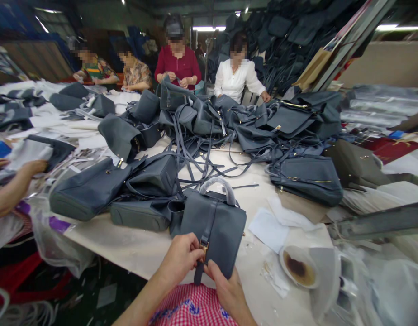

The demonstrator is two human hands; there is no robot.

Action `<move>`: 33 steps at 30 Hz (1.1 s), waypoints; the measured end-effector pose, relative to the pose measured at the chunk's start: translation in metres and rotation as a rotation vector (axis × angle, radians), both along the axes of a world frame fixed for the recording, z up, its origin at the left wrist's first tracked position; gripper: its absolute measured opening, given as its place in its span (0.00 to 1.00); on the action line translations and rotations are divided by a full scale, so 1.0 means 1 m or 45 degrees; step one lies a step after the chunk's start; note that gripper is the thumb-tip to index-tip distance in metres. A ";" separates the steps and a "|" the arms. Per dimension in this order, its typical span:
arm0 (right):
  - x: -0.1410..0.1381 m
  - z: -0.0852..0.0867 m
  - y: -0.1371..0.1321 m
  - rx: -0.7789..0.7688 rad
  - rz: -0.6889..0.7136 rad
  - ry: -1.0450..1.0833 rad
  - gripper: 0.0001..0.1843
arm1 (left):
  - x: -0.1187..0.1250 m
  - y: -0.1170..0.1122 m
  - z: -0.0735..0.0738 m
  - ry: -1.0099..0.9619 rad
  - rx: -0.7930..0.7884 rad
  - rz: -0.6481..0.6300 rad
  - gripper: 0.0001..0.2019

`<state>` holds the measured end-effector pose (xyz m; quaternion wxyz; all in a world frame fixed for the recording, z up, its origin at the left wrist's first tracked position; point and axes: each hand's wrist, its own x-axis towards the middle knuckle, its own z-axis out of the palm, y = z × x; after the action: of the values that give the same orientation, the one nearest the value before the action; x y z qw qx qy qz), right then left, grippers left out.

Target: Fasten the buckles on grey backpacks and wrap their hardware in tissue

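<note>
A dark blue-grey handbag [220, 226] stands on the white table's near edge [134, 246], its handle wrapped in clear plastic. A strap runs down its front to a gold buckle [204, 246]. My left hand [181, 261] is pinched closed on the strap at the buckle. My right hand [225, 286] grips the strap's lower end and the bag's bottom edge from below.
Several more grey bags and loose straps [198, 154] pile across the table. A stained paper bowl [299, 268] and white papers [270, 226] lie to the right. Co-workers sit at the far side; another person's arm [8, 190] reaches in at left. Plastic bags [49, 235] hang nearby.
</note>
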<state>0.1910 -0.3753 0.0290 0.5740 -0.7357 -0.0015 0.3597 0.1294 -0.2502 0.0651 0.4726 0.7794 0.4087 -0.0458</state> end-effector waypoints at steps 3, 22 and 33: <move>0.000 -0.003 -0.002 -0.049 0.021 -0.061 0.21 | 0.002 0.001 0.004 0.068 0.118 -0.063 0.08; 0.007 -0.002 -0.001 -0.090 -0.023 -0.018 0.23 | -0.007 -0.011 -0.004 -0.098 0.147 -0.089 0.07; 0.000 -0.010 -0.006 -0.132 0.045 -0.163 0.21 | 0.001 -0.007 -0.019 0.092 -0.062 0.067 0.07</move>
<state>0.1914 -0.3817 0.0188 0.5273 -0.7858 -0.0324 0.3217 0.1301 -0.2577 0.0460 0.4774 0.7546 0.4445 -0.0712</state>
